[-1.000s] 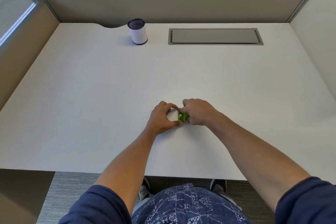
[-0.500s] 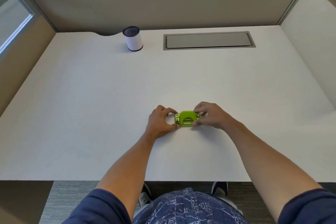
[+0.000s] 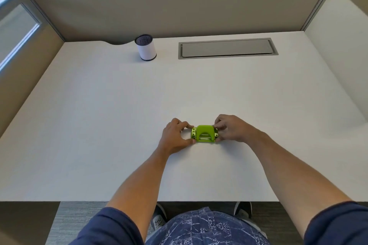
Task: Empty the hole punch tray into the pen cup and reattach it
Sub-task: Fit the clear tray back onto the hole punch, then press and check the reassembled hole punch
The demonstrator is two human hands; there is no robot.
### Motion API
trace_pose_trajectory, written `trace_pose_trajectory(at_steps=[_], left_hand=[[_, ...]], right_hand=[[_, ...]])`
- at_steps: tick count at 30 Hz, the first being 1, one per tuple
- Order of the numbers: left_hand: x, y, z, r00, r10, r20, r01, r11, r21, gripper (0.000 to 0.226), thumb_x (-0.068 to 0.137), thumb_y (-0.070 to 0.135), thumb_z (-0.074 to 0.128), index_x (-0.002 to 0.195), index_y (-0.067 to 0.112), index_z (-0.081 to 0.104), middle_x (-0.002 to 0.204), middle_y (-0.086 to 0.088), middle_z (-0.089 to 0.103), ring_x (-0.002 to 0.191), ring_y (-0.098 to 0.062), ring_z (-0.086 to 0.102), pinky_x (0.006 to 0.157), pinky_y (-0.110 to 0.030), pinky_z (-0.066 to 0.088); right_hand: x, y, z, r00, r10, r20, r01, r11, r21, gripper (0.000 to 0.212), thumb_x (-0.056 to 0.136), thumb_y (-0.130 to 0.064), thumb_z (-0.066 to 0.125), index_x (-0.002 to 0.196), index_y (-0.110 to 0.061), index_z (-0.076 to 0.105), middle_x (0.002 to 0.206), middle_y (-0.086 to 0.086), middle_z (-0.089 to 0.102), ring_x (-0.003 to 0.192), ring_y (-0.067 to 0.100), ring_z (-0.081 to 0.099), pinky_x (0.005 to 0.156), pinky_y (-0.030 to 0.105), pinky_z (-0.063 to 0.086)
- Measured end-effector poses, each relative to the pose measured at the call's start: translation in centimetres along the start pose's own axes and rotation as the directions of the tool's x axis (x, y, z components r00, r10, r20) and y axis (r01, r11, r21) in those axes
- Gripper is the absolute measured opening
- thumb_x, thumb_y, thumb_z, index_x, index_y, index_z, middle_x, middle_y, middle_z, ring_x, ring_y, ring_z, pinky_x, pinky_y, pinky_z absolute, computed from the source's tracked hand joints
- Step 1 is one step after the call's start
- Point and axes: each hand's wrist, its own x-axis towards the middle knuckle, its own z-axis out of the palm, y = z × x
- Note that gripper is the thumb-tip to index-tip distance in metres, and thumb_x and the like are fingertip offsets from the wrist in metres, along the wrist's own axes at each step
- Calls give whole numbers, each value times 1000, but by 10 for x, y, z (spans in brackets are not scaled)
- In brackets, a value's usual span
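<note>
A small bright green hole punch (image 3: 204, 133) rests on the white desk (image 3: 119, 115), near its front middle. My left hand (image 3: 176, 135) pinches its left end between thumb and fingers. My right hand (image 3: 231, 128) grips its right end the same way. The punch's tray is underneath and hidden. A white pen cup (image 3: 145, 47) with a dark mesh rim stands upright at the back left of the desk, far from both hands.
A grey cable-hatch lid (image 3: 227, 48) is set flush into the desk at the back. Beige partition walls (image 3: 159, 6) close in the back and both sides. The desk's front edge runs just above my lap.
My right hand slid off the top of the punch to its right end, uncovering the green body. The camera tilted up, showing more of the partition.
</note>
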Motion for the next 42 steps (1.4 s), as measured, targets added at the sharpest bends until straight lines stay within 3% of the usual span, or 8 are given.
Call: trace_pose_trajectory(at_steps=[6, 12, 19, 25, 32, 37, 40, 42], left_hand=[[1, -1, 0, 1000, -3, -3, 3, 1000, 6, 48, 68, 47, 84, 112, 37, 70, 104, 8, 52, 97, -11, 54, 91, -31, 47], [-1, 0, 0, 1000, -5, -18, 5, 1000, 6, 47, 69, 45, 85, 112, 35, 69, 105, 6, 53, 98, -12, 54, 92, -33, 48], [-9, -1, -1, 1000, 6, -29, -5, 1000, 19, 51, 71, 46, 83, 117, 32, 68, 105, 5, 55, 98, -11, 57, 95, -34, 49], [-11, -1, -3, 1000, 3, -31, -1, 998, 63, 51, 76, 44, 78, 123, 29, 65, 108, 4, 56, 101, -14, 58, 95, -36, 50], [-20, 1, -2, 994, 48, -98, -25, 974, 224, 48, 78, 33, 60, 126, 28, 63, 116, 3, 57, 110, -23, 56, 93, -36, 46], [-25, -3, -2, 960, 128, -248, -6, 898, 440, 59, 96, 34, 50, 150, 14, 45, 153, -5, 49, 142, -25, 44, 110, -40, 39], [-26, -4, -5, 949, 103, -297, 47, 888, 458, 68, 103, 44, 33, 161, 11, 22, 169, -5, 23, 156, -20, 20, 124, -39, 24], [-29, -9, -6, 954, 93, -286, 54, 884, 465, 73, 101, 52, 17, 163, 13, 10, 171, -2, 9, 158, -17, 9, 127, -36, 15]], right_hand=[[-1, 2, 3, 999, -39, 13, 39, 999, -31, 37, 73, -13, 85, 109, -19, 78, 100, -9, 55, 88, 17, 59, 83, 35, 51], [-7, 10, 16, 996, 12, -85, -4, 996, 87, 42, 76, -13, 85, 117, -19, 74, 108, -9, 55, 93, 17, 58, 71, 8, 38], [-5, 6, 30, 994, -39, -97, 44, 998, 49, 46, 71, -15, 87, 115, -15, 72, 108, -6, 46, 93, 16, 53, 83, 24, 46], [0, 7, 39, 990, -62, -128, 60, 998, -19, 48, 78, -20, 84, 122, -11, 68, 112, -7, 42, 100, 13, 50, 89, 19, 40], [-15, 10, 39, 981, -64, -185, 43, 993, -114, 63, 90, -39, 66, 148, -23, 47, 142, -6, 45, 132, 14, 44, 109, 32, 42], [-31, 20, 31, 918, -28, -396, -63, 974, -217, 61, 101, -33, 45, 158, -22, 28, 164, -6, 31, 149, 14, 31, 119, 30, 30], [-35, 21, 34, 829, 49, -557, -212, 949, -232, 65, 107, -44, 34, 161, -14, 14, 170, 0, 16, 156, 15, 17, 125, 29, 19], [-38, 24, 41, 823, 61, -564, -244, 936, -255, 70, 106, -49, 30, 162, -12, 8, 170, 2, 9, 157, 15, 10, 127, 28, 12]])
